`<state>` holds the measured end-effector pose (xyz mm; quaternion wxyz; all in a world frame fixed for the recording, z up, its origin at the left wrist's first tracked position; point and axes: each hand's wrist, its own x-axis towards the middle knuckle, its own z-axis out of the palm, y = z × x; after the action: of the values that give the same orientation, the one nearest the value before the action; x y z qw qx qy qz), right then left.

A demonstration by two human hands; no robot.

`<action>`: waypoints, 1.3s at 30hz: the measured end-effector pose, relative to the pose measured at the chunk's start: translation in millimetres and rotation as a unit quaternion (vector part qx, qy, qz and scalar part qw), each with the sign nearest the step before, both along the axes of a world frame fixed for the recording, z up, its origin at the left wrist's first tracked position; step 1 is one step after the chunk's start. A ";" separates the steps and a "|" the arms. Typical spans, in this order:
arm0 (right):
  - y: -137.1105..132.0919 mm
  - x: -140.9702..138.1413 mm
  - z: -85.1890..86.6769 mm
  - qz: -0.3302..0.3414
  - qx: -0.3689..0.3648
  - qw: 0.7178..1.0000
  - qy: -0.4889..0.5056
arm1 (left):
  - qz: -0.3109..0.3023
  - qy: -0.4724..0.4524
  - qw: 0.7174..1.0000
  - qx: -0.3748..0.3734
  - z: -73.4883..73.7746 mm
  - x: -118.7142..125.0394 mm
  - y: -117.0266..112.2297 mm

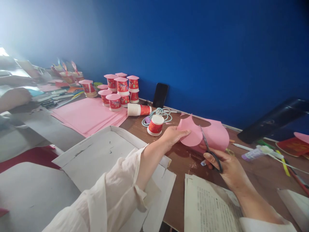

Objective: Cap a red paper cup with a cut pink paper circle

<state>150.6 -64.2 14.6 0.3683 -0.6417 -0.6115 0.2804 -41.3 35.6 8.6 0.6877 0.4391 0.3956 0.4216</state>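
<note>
My left hand [174, 135] pinches a sheet of pink paper [191, 133] by a rounded, partly cut-out piece at its left. In my right hand [225, 164] is a pair of scissors [208, 145], its dark handle looped around my fingers and its blades pointing up at the paper. The blades lie along the curved cut edge, with the rest of the sheet curling away to the right behind them. Closest to my left hand on the table stands an upside-down red paper cup [155, 125]. A stack of nested paper cups [139, 110] lies on its side behind it.
Stacked red cups with pink paper tops [114, 102] stand by the blue wall, beside pink sheets [89, 114]. A phone [161, 95] leans there above a coiled cable [162, 112]. Right are a black cylinder [272, 120] and glue stick [252, 154]; a printed booklet [207, 206] lies in front.
</note>
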 end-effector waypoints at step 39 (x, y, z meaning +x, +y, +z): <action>0.0 5.8 -9.4 0.013 -0.023 1.000 0.011 | -0.010 0.003 1.000 -0.029 2.0 -0.2 -0.3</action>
<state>156.4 -64.2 5.2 0.3563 -0.6387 -0.6097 0.3058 -41.6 35.3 10.6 0.7031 0.4239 0.4058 0.4015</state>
